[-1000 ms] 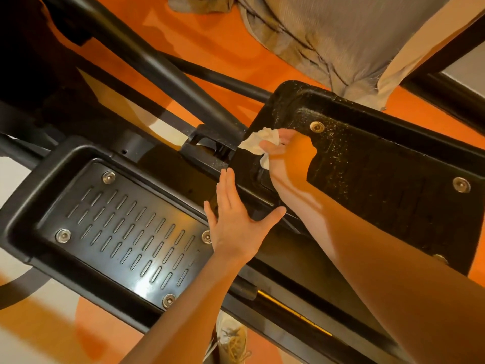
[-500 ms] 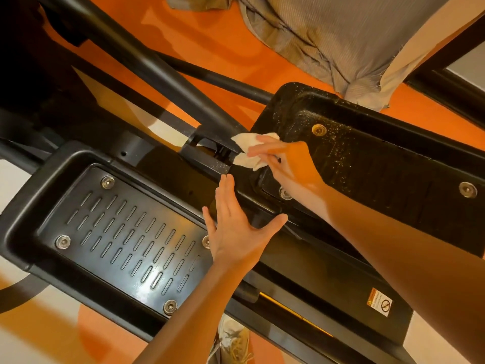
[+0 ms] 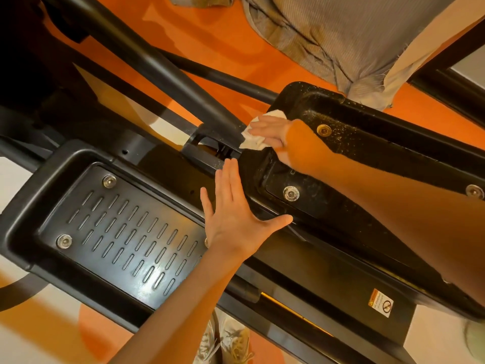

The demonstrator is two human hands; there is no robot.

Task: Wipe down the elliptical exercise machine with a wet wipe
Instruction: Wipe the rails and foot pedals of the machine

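The black elliptical shows two foot pedals. The left pedal (image 3: 118,232) has a slotted tread. The right pedal (image 3: 367,153) is speckled with dust. My right hand (image 3: 296,143) presses a crumpled white wet wipe (image 3: 253,143) with straight fingers against the front rim of the right pedal, beside the pivot bracket (image 3: 210,148). My left hand (image 3: 233,222) lies flat, fingers straight and thumb spread, on the machine's frame between the two pedals, holding nothing.
Black frame tubes (image 3: 157,67) run diagonally above the pedals over an orange and white floor. A grey-beige cloth (image 3: 354,40) hangs at the top right, near the right pedal's far end. A warning sticker (image 3: 380,303) sits on the lower frame. My shoes (image 3: 231,340) show below.
My right hand slid the wipe from inside the right pedal's front corner up onto its rim, and its fingers flattened over the wipe. My left hand stayed put.
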